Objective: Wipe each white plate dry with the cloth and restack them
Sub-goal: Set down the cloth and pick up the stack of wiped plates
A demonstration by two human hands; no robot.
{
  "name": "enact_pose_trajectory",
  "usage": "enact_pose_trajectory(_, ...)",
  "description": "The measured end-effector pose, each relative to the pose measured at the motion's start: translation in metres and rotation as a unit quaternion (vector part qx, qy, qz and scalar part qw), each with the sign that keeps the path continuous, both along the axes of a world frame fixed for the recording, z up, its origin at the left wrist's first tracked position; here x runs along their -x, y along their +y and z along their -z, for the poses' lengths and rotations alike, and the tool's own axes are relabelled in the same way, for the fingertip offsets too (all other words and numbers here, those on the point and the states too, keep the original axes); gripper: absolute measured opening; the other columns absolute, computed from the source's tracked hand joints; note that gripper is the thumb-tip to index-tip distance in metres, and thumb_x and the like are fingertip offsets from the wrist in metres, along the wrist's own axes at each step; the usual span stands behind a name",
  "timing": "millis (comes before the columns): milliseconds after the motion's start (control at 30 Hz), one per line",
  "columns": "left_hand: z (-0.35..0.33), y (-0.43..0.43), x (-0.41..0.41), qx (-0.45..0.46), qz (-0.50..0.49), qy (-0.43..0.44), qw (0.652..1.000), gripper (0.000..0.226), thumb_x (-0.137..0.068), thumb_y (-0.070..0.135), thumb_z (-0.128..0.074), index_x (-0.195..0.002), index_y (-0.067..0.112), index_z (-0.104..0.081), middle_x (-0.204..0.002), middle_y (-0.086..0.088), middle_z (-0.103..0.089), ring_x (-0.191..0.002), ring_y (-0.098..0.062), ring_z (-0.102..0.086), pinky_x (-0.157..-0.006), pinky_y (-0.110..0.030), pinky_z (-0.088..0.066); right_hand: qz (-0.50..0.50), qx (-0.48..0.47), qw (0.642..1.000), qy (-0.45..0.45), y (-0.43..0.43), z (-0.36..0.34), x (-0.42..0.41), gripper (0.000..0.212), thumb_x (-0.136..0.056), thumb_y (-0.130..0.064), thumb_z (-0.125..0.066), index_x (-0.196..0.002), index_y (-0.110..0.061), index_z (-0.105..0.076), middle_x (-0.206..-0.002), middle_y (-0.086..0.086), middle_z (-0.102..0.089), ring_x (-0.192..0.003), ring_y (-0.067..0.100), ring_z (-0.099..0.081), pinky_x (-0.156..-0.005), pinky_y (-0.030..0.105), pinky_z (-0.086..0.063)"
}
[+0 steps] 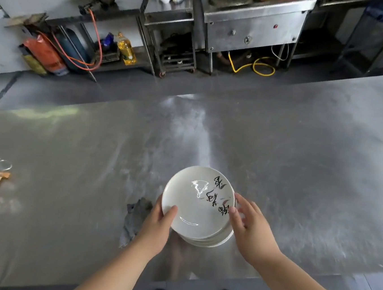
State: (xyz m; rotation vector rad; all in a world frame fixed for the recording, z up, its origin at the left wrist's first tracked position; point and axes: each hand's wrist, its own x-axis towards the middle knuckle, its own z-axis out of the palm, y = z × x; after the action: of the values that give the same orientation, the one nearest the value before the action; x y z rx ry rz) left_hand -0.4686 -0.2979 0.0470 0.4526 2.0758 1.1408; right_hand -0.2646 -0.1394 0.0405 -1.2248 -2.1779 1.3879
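The top plate point(197, 204) of the stack point(214, 241), near the desk's point(301, 155) front edge, is clamped at its rim by the left grip point(157, 223) and touched by the right grip's point(253, 225) relaxed fingers, beside the cloth point(136, 214).

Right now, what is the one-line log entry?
left hand: grips top plate rim | right hand: touches opposite rim | plate stack: on steel table | grey cloth: beside stack, unheld
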Motion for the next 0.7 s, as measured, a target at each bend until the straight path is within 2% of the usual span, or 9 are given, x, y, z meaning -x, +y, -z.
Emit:
enact_pose_trajectory(67, 0.0, 0.003, 0.003, -0.006, 0.027, -0.009, 1.0, 0.045, -0.087, 0.056, -0.056, -0.131, 0.057, -0.05, -0.118, 0.045, -0.063, -0.114, 0.021, -0.055, -0.085, 0.001, -0.041, 0.034, 0.012, 0.999, 0.014, -0.008, 0.0, 0.004, 0.069, -0.094, -0.076, -0.032, -0.149, -0.039, -0.051, -0.136, -0.023, -0.054, -0.127, -0.001, -0.054, -0.106, 0.031, -0.047)
enact_pose_trajectory(133, 0.002, 0.007, 0.006, -0.015, 0.077, -0.005, 0.997, 0.067, -0.086, 0.06, -0.054, -0.151, 0.056, -0.036, -0.132, 0.042, -0.059, -0.124, 0.021, -0.051, -0.099, -0.006, -0.038, 0.064, 0.02, 0.997, 0.024, -0.016, 0.0, 0.007, 0.052, -0.098, -0.074, -0.031, -0.138, -0.052, -0.055, -0.128, -0.031, -0.06, -0.123, -0.008, -0.053, -0.097, 0.022, -0.046)
enact_pose_trajectory(200, 0.0, 0.015, 0.006, -0.011, 0.118, 0.001, 0.993, 0.08, -0.089, 0.058, -0.053, -0.163, 0.047, -0.024, -0.15, 0.032, -0.051, -0.137, 0.011, -0.046, -0.116, -0.021, -0.036, 0.101, 0.046, 0.993, 0.033, -0.02, -0.003, 0.01, 0.039, -0.095, -0.069, -0.032, -0.121, -0.059, -0.06, -0.117, -0.032, -0.065, -0.112, -0.01, -0.059, -0.087, 0.021, -0.046)
enact_pose_trajectory(267, -0.002, 0.018, 0.008, -0.012, 0.138, 0.004, 0.99, 0.082, -0.092, 0.055, -0.051, -0.166, 0.041, -0.018, -0.161, 0.02, -0.042, -0.146, 0.0, -0.041, -0.122, -0.028, -0.03, 0.127, 0.067, 0.989, 0.045, -0.026, -0.005, 0.013, 0.035, -0.095, -0.068, -0.033, -0.116, -0.059, -0.061, -0.113, -0.032, -0.067, -0.106, -0.012, -0.061, -0.083, 0.024, -0.046)
enact_pose_trajectory(433, 0.006, 0.006, 0.018, -0.024, 0.117, -0.022, 0.993, 0.08, -0.088, 0.06, -0.055, -0.159, 0.028, -0.04, -0.153, 0.008, -0.057, -0.141, -0.011, -0.052, -0.12, -0.041, -0.04, 0.151, 0.091, 0.982, 0.07, -0.041, -0.011, 0.017, 0.033, -0.098, -0.073, -0.038, -0.121, -0.064, -0.06, -0.118, -0.038, -0.067, -0.109, -0.022, -0.057, -0.089, 0.021, -0.043)
enact_pose_trajectory(500, 0.01, -0.001, 0.021, -0.015, 0.119, -0.05, 0.992, 0.068, -0.082, 0.071, -0.056, -0.141, 0.039, -0.059, -0.134, 0.019, -0.07, -0.126, 0.001, -0.061, -0.105, -0.033, -0.049, 0.165, 0.117, 0.978, 0.059, -0.045, -0.008, 0.017, 0.044, -0.094, -0.079, -0.034, -0.12, -0.059, -0.063, -0.118, -0.032, -0.069, -0.112, -0.013, -0.06, -0.097, 0.033, -0.05)
enact_pose_trajectory(567, 0.013, -0.006, 0.023, -0.018, 0.136, -0.056, 0.989, 0.059, -0.079, 0.076, -0.053, -0.128, 0.045, -0.066, -0.119, 0.027, -0.074, -0.11, 0.011, -0.065, -0.094, -0.028, -0.05, 0.181, 0.148, 0.971, 0.047, -0.05, -0.004, 0.019, 0.054, -0.089, -0.084, -0.032, -0.12, -0.056, -0.066, -0.122, -0.027, -0.07, -0.12, -0.002, -0.061, -0.108, 0.041, -0.049)
enact_pose_trajectory(633, 0.015, -0.008, 0.023, -0.034, 0.141, -0.04, 0.989, 0.059, -0.08, 0.075, -0.052, -0.128, 0.044, -0.067, -0.114, 0.03, -0.074, -0.106, 0.014, -0.064, -0.091, -0.024, -0.049, 0.192, 0.148, 0.969, 0.04, -0.055, -0.004, 0.022, 0.051, -0.087, -0.084, -0.03, -0.114, -0.06, -0.065, -0.12, -0.027, -0.07, -0.12, 0.001, -0.061, -0.106, 0.038, -0.047)
enact_pose_trajectory(700, 0.017, -0.009, 0.022, -0.044, 0.144, -0.021, 0.988, 0.058, -0.082, 0.074, -0.05, -0.13, 0.045, -0.065, -0.115, 0.027, -0.073, -0.111, 0.008, -0.065, -0.093, -0.024, -0.049, 0.205, 0.139, 0.968, 0.037, -0.062, -0.006, 0.027, 0.044, -0.088, -0.081, -0.03, -0.109, -0.063, -0.065, -0.115, -0.025, -0.071, -0.114, -0.001, -0.062, -0.096, 0.031, -0.046)
